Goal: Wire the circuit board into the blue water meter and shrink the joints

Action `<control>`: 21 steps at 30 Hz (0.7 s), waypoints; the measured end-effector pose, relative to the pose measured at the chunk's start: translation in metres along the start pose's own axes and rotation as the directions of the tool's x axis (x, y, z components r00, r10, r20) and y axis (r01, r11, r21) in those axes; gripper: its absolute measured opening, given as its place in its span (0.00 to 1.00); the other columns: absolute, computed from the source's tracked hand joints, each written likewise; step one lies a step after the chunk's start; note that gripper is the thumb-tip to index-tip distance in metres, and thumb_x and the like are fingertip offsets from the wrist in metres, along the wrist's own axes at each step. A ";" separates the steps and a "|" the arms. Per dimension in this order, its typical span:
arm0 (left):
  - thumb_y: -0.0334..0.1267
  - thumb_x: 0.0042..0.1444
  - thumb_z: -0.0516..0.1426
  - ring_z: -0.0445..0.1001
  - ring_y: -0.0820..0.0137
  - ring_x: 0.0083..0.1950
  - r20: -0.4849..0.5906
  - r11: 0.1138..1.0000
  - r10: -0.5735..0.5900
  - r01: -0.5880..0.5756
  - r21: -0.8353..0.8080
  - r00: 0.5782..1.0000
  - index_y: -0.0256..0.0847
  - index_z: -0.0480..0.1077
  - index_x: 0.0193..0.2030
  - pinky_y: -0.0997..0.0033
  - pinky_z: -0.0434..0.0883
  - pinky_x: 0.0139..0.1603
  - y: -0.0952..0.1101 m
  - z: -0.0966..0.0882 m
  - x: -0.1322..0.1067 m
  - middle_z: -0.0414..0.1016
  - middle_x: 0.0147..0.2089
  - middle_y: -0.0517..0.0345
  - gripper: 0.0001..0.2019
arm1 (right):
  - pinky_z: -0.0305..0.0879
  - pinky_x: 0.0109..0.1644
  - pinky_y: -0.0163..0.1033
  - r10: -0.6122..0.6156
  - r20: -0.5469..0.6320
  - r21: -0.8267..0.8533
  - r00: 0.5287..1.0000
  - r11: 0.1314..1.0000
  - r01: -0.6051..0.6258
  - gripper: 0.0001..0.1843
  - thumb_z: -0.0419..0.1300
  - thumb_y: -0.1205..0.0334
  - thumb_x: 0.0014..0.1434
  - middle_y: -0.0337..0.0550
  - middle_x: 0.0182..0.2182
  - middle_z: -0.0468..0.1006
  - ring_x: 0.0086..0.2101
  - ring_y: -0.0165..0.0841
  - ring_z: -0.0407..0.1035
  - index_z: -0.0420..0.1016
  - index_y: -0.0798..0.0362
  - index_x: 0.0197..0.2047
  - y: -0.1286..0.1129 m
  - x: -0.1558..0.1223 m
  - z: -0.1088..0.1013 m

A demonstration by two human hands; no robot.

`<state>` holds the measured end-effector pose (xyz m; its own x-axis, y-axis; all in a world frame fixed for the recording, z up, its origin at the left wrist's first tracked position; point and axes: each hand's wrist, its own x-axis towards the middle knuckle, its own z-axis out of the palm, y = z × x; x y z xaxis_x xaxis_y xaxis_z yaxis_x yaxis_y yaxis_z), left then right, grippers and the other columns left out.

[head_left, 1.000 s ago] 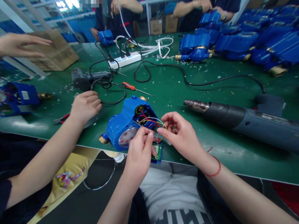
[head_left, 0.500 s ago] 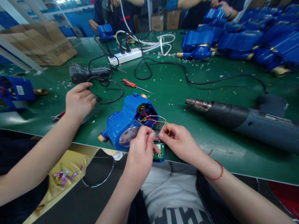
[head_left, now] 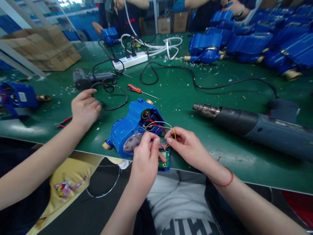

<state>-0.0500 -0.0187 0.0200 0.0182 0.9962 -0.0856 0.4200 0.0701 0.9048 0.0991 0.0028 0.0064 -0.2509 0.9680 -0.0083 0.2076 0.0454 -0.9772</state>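
A blue water-meter-like housing (head_left: 130, 125) with brass pipe ends lies on the bench, its compartment open and thin coloured wires (head_left: 160, 122) coming out. A small green circuit board (head_left: 163, 159) in a blue frame sits at the bench edge, joined to some of the wires. My left hand (head_left: 146, 151) is closed, thumb and forefinger pinched at the wires, with another finger over the board. My right hand (head_left: 188, 145) pinches the white and yellow wires just above the board's right corner. Both sets of fingertips hide the exact wire ends.
A co-worker's hand (head_left: 85, 107) reaches in from the left near a dark heat gun (head_left: 83, 78). A larger heat gun (head_left: 244, 122) lies right. Beyond are an orange screwdriver (head_left: 134, 88), a power strip (head_left: 132, 60), cables and several blue meters (head_left: 205, 47). Pliers (head_left: 63, 122) lie left.
My right fingers have shifted slightly away from the board, which now shows a little more of its top edge. My left hand keeps its pinch. The whole view has drifted slightly.
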 end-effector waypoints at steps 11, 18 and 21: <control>0.24 0.54 0.46 0.73 0.76 0.23 0.068 0.993 -0.014 0.022 -0.116 0.998 0.46 0.55 0.44 0.80 0.68 0.25 0.001 -0.002 -0.004 0.73 0.26 0.70 0.15 | 0.54 0.27 0.30 -0.085 -0.116 -0.053 0.990 0.995 0.080 0.05 0.64 0.74 0.51 0.35 0.25 0.66 0.25 0.24 0.60 0.76 0.57 0.26 -0.003 0.000 0.014; 0.29 0.49 0.54 0.74 0.73 0.22 0.044 0.990 -0.082 0.087 -0.110 0.996 0.44 0.58 0.45 0.78 0.69 0.23 -0.001 0.001 0.000 0.74 0.26 0.67 0.16 | 0.56 0.31 0.33 0.145 -0.159 0.128 0.976 0.984 -0.126 0.05 0.61 0.71 0.48 0.36 0.23 0.69 0.26 0.27 0.62 0.71 0.57 0.22 -0.010 0.013 0.015; 0.34 0.52 0.55 0.74 0.73 0.21 0.067 0.992 -0.078 0.084 -0.096 0.995 0.42 0.62 0.43 0.78 0.69 0.23 -0.003 0.001 0.002 0.73 0.25 0.65 0.11 | 0.57 0.29 0.33 0.161 -0.165 0.193 0.973 0.973 -0.128 0.07 0.60 0.63 0.51 0.36 0.22 0.68 0.24 0.26 0.60 0.70 0.57 0.26 -0.007 0.021 0.012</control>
<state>-0.0503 -0.0165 0.0164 0.0466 0.9819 -0.1834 0.3305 0.1581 0.9305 0.0812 0.0199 0.0102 -0.0549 0.9900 -0.1303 0.0519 -0.1275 -0.9905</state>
